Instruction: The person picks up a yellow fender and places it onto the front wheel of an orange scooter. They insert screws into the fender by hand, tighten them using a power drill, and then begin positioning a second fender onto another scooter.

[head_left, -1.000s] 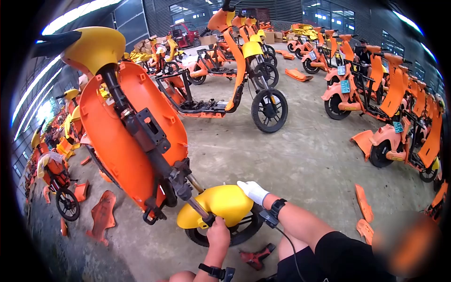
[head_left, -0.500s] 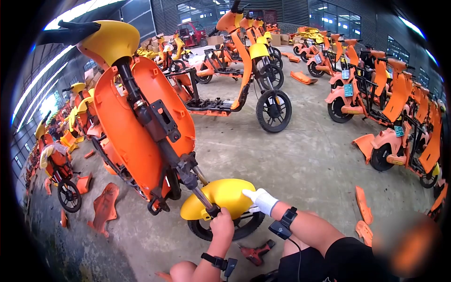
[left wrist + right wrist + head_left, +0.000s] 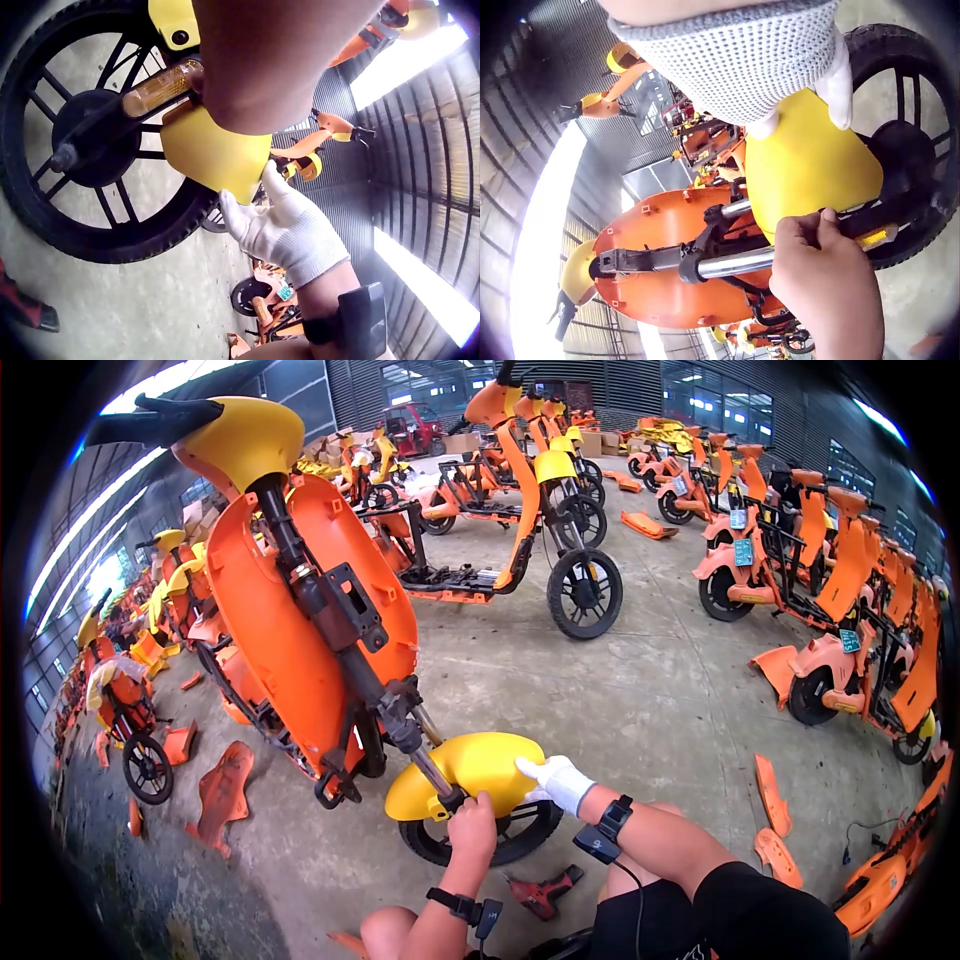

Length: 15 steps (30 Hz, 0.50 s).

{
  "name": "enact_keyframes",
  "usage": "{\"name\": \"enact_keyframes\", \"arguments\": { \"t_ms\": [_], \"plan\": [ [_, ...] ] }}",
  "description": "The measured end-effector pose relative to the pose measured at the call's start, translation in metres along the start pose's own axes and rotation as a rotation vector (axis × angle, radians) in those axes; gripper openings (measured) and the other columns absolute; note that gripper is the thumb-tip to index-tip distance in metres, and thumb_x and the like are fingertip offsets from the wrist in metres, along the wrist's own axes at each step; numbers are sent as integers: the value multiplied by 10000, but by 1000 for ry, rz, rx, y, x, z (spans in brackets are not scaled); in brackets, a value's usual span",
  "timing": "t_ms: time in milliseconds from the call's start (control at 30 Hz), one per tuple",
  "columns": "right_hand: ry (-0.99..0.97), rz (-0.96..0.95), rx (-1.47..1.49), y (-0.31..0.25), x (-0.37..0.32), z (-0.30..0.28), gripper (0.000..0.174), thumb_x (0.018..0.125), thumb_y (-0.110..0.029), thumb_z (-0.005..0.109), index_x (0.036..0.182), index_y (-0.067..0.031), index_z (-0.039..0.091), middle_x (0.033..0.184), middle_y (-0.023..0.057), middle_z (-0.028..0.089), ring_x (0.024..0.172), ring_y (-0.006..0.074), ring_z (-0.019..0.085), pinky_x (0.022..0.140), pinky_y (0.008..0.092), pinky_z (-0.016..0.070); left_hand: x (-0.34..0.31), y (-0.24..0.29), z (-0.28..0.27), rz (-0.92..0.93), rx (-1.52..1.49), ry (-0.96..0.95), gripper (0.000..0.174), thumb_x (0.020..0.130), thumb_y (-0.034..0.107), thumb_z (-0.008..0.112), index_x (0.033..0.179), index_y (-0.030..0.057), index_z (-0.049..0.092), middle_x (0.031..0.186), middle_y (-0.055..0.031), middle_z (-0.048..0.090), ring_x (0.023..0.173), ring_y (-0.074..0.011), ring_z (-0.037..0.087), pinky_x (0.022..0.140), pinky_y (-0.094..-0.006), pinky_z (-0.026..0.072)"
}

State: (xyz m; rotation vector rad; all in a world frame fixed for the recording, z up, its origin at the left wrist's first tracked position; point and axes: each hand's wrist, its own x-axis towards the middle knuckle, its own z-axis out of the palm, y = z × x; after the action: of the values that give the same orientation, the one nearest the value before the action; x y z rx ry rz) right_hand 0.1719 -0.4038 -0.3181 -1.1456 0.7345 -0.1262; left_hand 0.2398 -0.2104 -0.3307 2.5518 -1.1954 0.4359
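A yellow front fender (image 3: pixel 490 765) sits over the black front wheel (image 3: pixel 874 51) of an orange scooter with its front stripped. My bare left hand (image 3: pixel 472 830) is curled at the lower fork leg (image 3: pixel 428 768), just above the amber reflector (image 3: pixel 161 88). Its thumb and index fingertips meet by the fender's side edge in the right wrist view; what lies between them is hidden. In a white glove, my right hand (image 3: pixel 562 785) grips the fender's other end, thumb on one face and fingers round the edge.
A red and black power drill (image 3: pixel 545 890) lies on the floor near my knees. Loose orange panels lie left (image 3: pixel 222 795) and right (image 3: pixel 772 795). Another stripped scooter (image 3: pixel 500 550) stands ahead, and a row of scooters (image 3: pixel 840 575) lines the right side.
My right hand has shifted from the fender's top down to its end, its fingers now round the edge. The left hand stays at the fork leg. The head view has turned slightly.
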Motion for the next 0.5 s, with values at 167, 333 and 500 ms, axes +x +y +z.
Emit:
{"name": "enact_keyframes", "arguments": {
  "t_ms": [167,333,500],
  "plan": [
    [-14,-19,-36,-5,-5,2,535,883,-349,735,1140,93,579,1002,147,658,819,252,673,709,361,595,1,3,-2,-4,31,-12,63,811,86,589,858,81,548,740,-107,618,673,-274,681,556,-381,562],
    [64,9,-36,-1,4,0,585,849,-409,759,1033,112,568,824,154,620,658,261,639,585,390,574,0,3,-4,-42,4,-25,108,816,72,592,886,83,510,772,-96,623,694,-260,688,559,-379,565],
    [91,-32,-377,1,9,-2,702,878,-498,678,1097,161,577,904,234,673,751,324,708,614,373,590,0,1,-4,-44,-55,-22,110,836,45,565,933,41,512,775,-141,637,665,-294,697,549,-384,573]
  ]
}}
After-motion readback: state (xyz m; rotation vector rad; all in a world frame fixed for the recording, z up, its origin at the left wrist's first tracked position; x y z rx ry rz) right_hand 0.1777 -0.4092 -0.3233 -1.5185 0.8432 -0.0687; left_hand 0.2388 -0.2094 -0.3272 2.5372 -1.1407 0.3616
